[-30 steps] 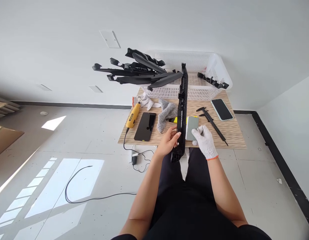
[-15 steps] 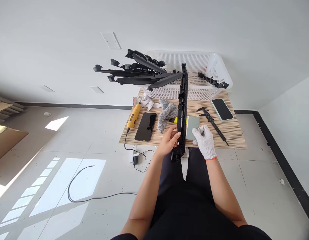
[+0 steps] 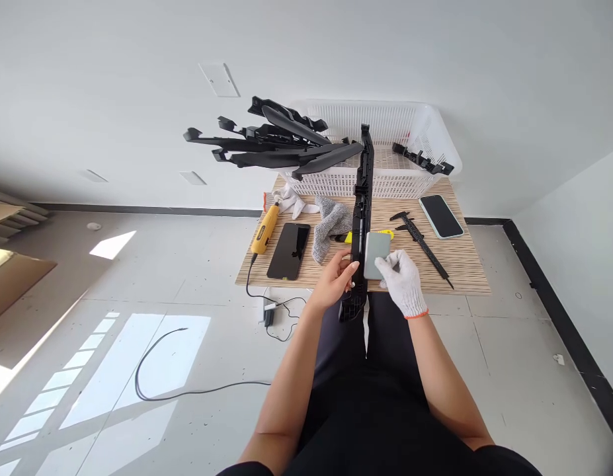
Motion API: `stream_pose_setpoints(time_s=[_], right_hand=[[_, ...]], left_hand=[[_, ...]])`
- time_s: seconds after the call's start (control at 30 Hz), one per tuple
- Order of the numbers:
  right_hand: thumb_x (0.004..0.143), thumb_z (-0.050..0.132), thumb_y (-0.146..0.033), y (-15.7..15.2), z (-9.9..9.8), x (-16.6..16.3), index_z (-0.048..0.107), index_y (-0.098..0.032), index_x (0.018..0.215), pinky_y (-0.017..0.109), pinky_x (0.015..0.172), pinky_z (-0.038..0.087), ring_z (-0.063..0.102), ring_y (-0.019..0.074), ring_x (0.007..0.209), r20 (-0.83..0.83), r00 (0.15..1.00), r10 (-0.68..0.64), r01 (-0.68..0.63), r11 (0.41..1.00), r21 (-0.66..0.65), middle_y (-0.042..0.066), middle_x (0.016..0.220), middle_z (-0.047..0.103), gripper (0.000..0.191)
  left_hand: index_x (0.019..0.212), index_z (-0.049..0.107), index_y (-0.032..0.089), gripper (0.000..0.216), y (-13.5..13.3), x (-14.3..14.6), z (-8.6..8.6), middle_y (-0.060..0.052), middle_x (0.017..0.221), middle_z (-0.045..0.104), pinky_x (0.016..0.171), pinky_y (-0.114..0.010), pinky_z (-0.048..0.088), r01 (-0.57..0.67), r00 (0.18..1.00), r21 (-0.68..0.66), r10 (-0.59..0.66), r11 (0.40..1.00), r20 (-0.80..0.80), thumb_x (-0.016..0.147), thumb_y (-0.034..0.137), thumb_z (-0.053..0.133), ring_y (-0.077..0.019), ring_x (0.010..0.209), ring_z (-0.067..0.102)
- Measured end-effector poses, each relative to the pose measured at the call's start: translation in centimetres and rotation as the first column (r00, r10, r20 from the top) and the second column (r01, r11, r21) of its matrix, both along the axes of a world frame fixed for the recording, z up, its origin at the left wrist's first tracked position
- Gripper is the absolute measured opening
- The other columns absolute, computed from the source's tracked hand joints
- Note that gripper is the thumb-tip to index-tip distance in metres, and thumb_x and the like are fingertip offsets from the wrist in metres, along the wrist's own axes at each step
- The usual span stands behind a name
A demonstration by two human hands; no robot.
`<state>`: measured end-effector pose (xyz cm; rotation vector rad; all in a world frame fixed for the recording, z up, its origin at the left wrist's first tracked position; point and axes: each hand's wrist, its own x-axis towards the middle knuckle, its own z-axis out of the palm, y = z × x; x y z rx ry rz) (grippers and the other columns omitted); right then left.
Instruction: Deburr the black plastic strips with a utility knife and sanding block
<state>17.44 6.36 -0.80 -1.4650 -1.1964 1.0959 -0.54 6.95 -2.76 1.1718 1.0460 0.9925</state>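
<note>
Black strip (image 3: pixel 362 215) pinched in left hand (image 3: pixel 332 283), grey pad (image 3: pixel 375 251) in right hand (image 3: pixel 403 281).

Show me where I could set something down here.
Bare table: the right front corner, bordered by caliper and pale-rimmed phone; a smaller gap between caliper and basket. Crowded: the middle, where the left hand holds a long black part beside a grey block in the right hand, and the left, with yellow tool, black phone and grey cloth.
</note>
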Motion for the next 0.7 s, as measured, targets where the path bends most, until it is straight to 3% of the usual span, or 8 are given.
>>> stream_pose_setpoints(time_s=[0.07, 0.17, 0.27, 0.4, 0.53, 0.63, 0.7], right_hand=[[0.079, 0.070, -0.053, -0.02, -0.03, -0.06, 0.041, -0.024, 0.071, 0.025, 0.048, 0.050, 0.051, 0.0128, 0.060, -0.026, 0.999, -0.021, 0.021, 1.000, -0.004, -0.004, 0.069, 0.050, 0.042], [0.076, 0.073, -0.050, -0.06, -0.17, -0.15, 0.042, -0.023, 0.067, 0.025, 0.054, 0.051, 0.051, 0.0122, 0.060, 0.073, 0.997, 0.031, -0.036, 0.997, 0.062, -0.003, 0.067, 0.052, 0.042], [0.078, 0.070, -0.053, -0.08, -0.27, -0.13, 0.043, -0.024, 0.071, 0.026, 0.052, 0.051, 0.056, 0.0132, 0.061, 0.000, 0.994, -0.112, 0.112, 0.993, 0.029, -0.002, 0.071, 0.056, 0.040], [0.075, 0.074, -0.050, -0.04, -0.20, 0.08, 0.045, -0.023, 0.069, 0.025, 0.051, 0.051, 0.053, 0.0120, 0.058, 0.044, 0.996, 0.072, -0.072, 0.997, 0.000, -0.003, 0.069, 0.056, 0.041], [0.079, 0.069, -0.053, 0.01, -0.14, 0.07, 0.043, -0.024, 0.073, 0.025, 0.051, 0.051, 0.052, 0.0114, 0.057, 0.002, 0.999, -0.046, 0.046, 0.999, -0.003, -0.004, 0.071, 0.055, 0.040], [0.076, 0.073, -0.050, -0.01, -0.28, -0.14, 0.044, -0.023, 0.069, 0.025, 0.056, 0.052, 0.051, 0.0112, 0.059, 0.081, 0.996, 0.037, -0.042, 0.997, 0.063, -0.004, 0.068, 0.054, 0.040], [0.076, 0.073, -0.050, 0.00, -0.39, -0.26, 0.045, -0.023, 0.071, 0.026, 0.056, 0.052, 0.053, 0.0119, 0.061, 0.064, 0.997, -0.031, 0.027, 0.998, 0.062, -0.003, 0.069, 0.055, 0.040]], left_hand=[[0.129, 0.049, 0.021, 0.052, -0.03, -0.04, -0.04, 0.007, 0.070, 0.045, 0.047, -0.019, 0.042, -0.001, 1.000, 0.001, 0.001, 1.000, 0.002, 0.091, 0.054, 0.059, -0.0062, 0.052, 0.046], [0.129, 0.049, 0.020, 0.052, -0.04, -0.04, -0.04, 0.007, 0.070, 0.046, 0.047, -0.020, 0.042, 0.004, 1.000, 0.007, -0.004, 1.000, 0.001, 0.091, 0.055, 0.059, -0.0067, 0.053, 0.047], [0.130, 0.048, 0.020, 0.053, -0.01, -0.02, 0.00, 0.006, 0.071, 0.047, 0.048, -0.020, 0.043, -0.003, 1.000, 0.003, 0.003, 1.000, 0.005, 0.091, 0.054, 0.060, -0.0066, 0.053, 0.047], [0.130, 0.049, 0.021, 0.052, -0.02, -0.03, 0.06, 0.006, 0.071, 0.048, 0.047, -0.020, 0.042, 0.001, 1.000, 0.003, -0.001, 1.000, 0.004, 0.091, 0.054, 0.059, -0.0063, 0.052, 0.047], [0.130, 0.049, 0.021, 0.052, -0.07, -0.03, 0.05, 0.007, 0.069, 0.045, 0.050, -0.020, 0.044, -0.005, 1.000, 0.002, 0.005, 1.000, 0.006, 0.091, 0.054, 0.059, -0.0061, 0.052, 0.045], [0.129, 0.049, 0.020, 0.051, -0.04, -0.02, -0.07, 0.007, 0.069, 0.045, 0.048, -0.020, 0.043, 0.002, 1.000, 0.016, -0.002, 1.000, -0.001, 0.092, 0.054, 0.058, -0.0062, 0.052, 0.046], [0.129, 0.049, 0.020, 0.051, 0.00, -0.03, -0.17, 0.007, 0.069, 0.045, 0.048, -0.020, 0.043, 0.004, 1.000, 0.023, -0.004, 1.000, -0.003, 0.092, 0.054, 0.058, -0.0062, 0.051, 0.046]])
